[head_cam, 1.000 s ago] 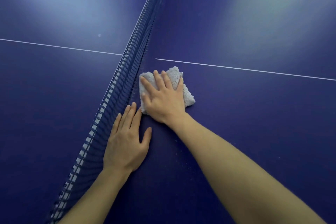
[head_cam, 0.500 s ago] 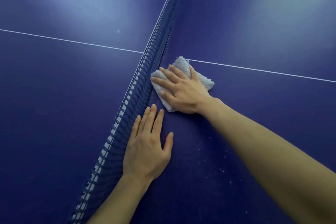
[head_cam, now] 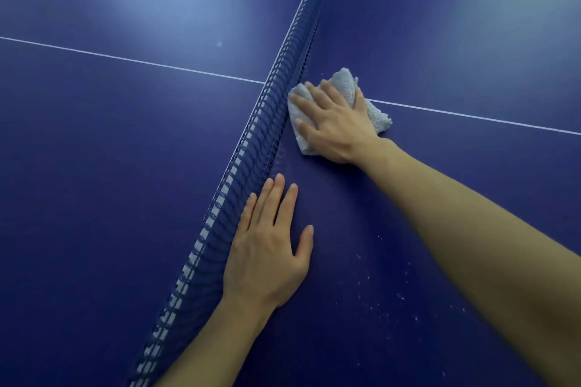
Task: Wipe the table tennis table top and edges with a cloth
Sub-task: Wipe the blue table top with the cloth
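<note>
Net (head_cam: 273,122) blocks cloth (head_cam: 345,82); right hand (head_cam: 336,126) spread flat on it, left hand (head_cam: 270,245) spread on table (head_cam: 94,166). One cloth, one net.

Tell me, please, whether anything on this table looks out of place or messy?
Yes: small white specks are scattered over the dark blue table top between the two forearms, near the net.
</note>
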